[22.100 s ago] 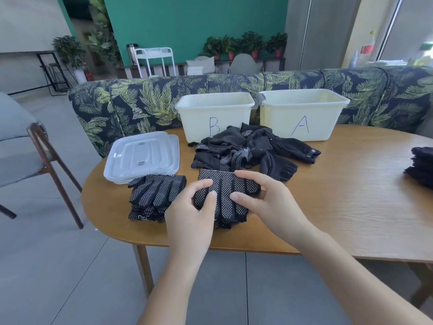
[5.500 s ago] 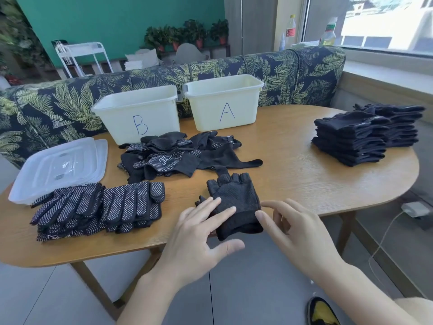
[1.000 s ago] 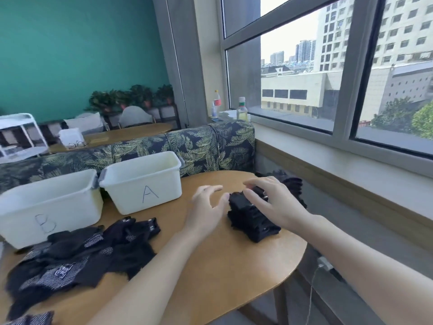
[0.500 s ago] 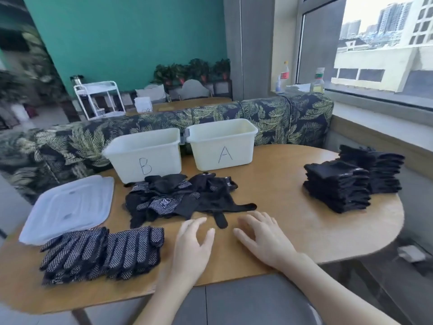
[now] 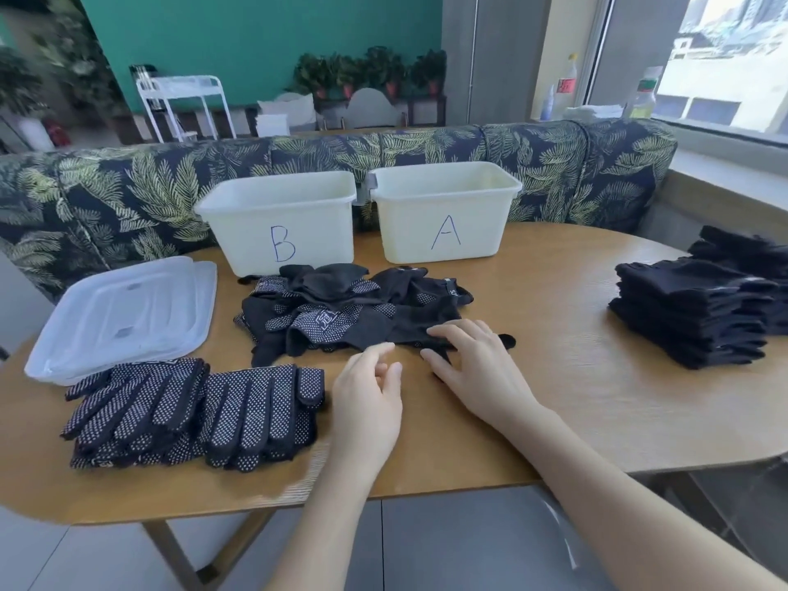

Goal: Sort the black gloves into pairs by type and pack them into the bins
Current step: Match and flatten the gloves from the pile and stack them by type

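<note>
Since half a second ago, right hand advances toward 12 o'clock onto the loose glove pile; left hand curls, fingers raised.

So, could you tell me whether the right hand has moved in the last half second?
Yes. The right hand has moved away from the person onto the loose glove pile, toward bin A.

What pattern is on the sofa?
Green palm leaves on dark fabric, head view.
</note>
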`<action>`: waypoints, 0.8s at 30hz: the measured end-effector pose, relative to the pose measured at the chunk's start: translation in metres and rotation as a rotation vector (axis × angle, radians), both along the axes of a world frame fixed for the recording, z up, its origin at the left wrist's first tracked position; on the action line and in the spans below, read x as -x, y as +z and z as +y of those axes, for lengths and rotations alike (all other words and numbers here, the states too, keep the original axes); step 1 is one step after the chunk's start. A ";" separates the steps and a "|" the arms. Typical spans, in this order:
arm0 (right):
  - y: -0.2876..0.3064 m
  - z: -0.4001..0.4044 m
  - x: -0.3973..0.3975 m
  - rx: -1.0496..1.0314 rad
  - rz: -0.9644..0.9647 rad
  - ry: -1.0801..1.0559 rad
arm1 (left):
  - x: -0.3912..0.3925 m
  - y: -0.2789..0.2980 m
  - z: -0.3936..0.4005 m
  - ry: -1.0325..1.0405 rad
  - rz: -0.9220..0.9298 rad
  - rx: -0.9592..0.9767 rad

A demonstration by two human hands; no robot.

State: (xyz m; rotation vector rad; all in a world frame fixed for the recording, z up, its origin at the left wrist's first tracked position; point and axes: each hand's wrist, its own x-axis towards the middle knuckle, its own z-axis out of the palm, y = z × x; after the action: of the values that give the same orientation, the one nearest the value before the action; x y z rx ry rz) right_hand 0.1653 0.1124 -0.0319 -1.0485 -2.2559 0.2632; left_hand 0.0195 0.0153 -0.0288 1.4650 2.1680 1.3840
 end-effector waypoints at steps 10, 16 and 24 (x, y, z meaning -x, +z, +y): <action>-0.003 0.010 0.002 -0.007 -0.023 -0.023 | -0.003 0.001 0.008 -0.043 -0.032 -0.028; -0.003 -0.013 -0.027 0.035 0.124 -0.012 | -0.006 0.002 0.006 -0.077 -0.050 -0.061; 0.000 -0.027 -0.051 0.153 0.253 0.040 | -0.008 0.001 0.001 -0.124 0.063 0.051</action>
State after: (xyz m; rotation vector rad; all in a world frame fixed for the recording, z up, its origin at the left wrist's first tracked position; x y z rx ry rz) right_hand 0.2165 0.0853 -0.0319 -0.9871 -2.0554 0.5614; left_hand 0.0274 0.0166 -0.0279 1.6145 2.0922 1.2483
